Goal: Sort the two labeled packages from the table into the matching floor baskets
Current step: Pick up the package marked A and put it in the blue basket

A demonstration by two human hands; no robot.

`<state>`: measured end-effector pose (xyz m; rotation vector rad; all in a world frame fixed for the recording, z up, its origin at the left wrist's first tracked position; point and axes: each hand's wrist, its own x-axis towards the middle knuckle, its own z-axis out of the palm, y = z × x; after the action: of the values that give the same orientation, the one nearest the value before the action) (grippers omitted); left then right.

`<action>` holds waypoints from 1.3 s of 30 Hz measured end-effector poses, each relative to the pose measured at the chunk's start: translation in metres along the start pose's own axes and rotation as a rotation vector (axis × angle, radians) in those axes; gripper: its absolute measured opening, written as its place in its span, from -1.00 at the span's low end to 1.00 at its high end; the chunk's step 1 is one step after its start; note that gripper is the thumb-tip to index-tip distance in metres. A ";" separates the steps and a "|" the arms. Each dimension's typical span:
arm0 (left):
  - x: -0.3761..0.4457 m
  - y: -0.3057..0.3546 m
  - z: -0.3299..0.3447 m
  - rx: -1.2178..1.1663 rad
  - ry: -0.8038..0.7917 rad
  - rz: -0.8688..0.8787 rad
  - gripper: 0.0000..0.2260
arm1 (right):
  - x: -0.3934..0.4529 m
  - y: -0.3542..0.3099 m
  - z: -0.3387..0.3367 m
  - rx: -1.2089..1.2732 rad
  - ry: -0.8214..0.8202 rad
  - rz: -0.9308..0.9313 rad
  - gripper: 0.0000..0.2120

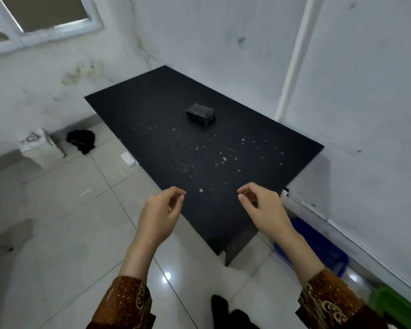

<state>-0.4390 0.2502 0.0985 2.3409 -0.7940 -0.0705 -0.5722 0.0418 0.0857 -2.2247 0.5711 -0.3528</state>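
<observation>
One small package [200,114] wrapped in black plastic lies on the far half of the black table [199,157]; no label shows on it from here. My left hand [161,210] hovers by the table's near left edge, fingers loosely curled, holding nothing. My right hand [261,205] hangs over the near right part of the table, also loosely curled and empty. Both hands are well short of the package. A blue basket [323,250] stands on the floor to the right of the table, and a green basket [394,302] shows at the lower right corner.
White walls close the table in at the back and right. On the tiled floor at the left stand a white bag [39,148] and a black heap [81,140]. A small white item [128,159] lies by the table's left edge.
</observation>
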 end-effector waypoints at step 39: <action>0.634 -0.215 0.151 0.089 -0.838 0.626 -0.17 | 0.509 0.041 0.199 -0.121 0.282 0.774 -0.02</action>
<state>0.1528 -0.0618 -0.0541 1.9907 -1.9210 -0.7832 -0.0626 -0.1138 -0.0407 -1.8879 1.5643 -0.2222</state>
